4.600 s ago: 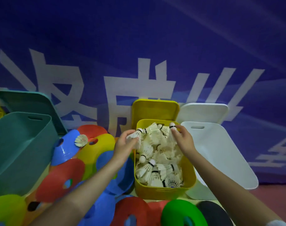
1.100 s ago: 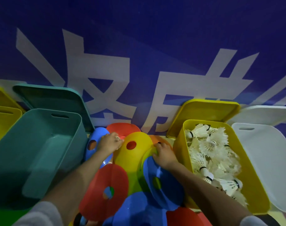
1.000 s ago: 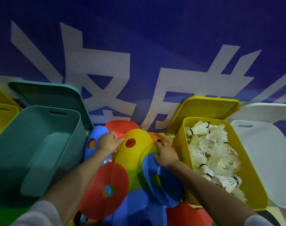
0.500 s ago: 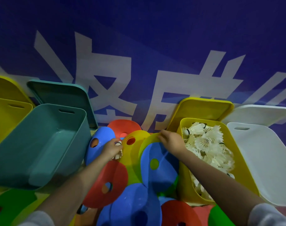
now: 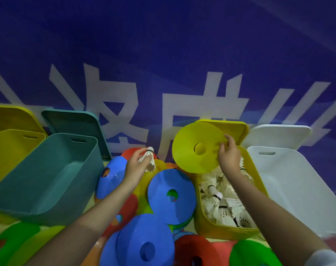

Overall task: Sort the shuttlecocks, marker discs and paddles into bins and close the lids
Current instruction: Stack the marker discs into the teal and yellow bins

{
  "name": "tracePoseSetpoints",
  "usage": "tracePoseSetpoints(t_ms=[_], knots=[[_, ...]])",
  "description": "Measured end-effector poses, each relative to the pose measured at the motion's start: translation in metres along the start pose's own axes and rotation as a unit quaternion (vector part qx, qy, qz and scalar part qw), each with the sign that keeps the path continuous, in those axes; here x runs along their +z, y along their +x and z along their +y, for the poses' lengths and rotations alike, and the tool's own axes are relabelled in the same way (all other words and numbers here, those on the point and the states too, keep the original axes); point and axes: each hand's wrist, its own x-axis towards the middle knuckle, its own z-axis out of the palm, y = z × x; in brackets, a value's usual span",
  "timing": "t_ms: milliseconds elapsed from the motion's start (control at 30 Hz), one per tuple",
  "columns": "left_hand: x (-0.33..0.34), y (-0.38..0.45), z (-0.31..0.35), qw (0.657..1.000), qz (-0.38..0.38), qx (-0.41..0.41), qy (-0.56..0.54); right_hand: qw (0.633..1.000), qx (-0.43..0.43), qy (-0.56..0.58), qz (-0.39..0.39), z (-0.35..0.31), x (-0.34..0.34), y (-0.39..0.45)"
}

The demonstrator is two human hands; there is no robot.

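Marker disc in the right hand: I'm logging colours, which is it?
Yellow marker disc, pinched by the right hand; head view shows it.

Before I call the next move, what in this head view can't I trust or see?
- Paddles: none in view.
- Yellow bin, far end: hidden behind the yellow disc the right hand holds.
- White bin: inside washed out.
- Far-left yellow bin: cut off by frame edge.

The floor (image 5: pixel 334 244) carries a row of open bins: a yellow bin (image 5: pixel 8 150) at far left, a teal bin (image 5: pixel 48 181), a yellow shuttlecock bin (image 5: pixel 220 230), and a white bin (image 5: pixel 297 189). Between teal and yellow lies a heap of marker discs (image 5: pixel 171 192) in blue, red, yellow and green.
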Motion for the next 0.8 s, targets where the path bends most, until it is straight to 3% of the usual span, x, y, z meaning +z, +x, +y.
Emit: tracePoseSetpoints(t_ms=[233, 367, 533, 700, 800], knots=[[0.095, -0.048, 0.037, 0.994, -0.096, 0.039, -0.026, 0.994, 0.088, 0.064, 0.020, 0.060, -0.095, 0.015], [0.148, -0.077, 0.032, 0.979, -0.175, 0.080, 0.075, 0.980, 0.164, 0.101, 0.055, 0.099, -0.145, 0.008], [0.189, -0.103, 0.011, 0.919, -0.303, 0.111, 0.227, 0.962, 0.211, 0.153, 0.081, 0.124, -0.173, -0.005], [0.183, -0.106, -0.015, 0.842, -0.271, 0.223, 0.410, 0.967, 0.209, 0.141, 0.042, 0.132, -0.169, -0.021], [0.179, -0.113, -0.015, 0.856, -0.269, 0.201, 0.393, 0.967, 0.209, 0.143, 0.015, 0.132, -0.159, -0.030]])
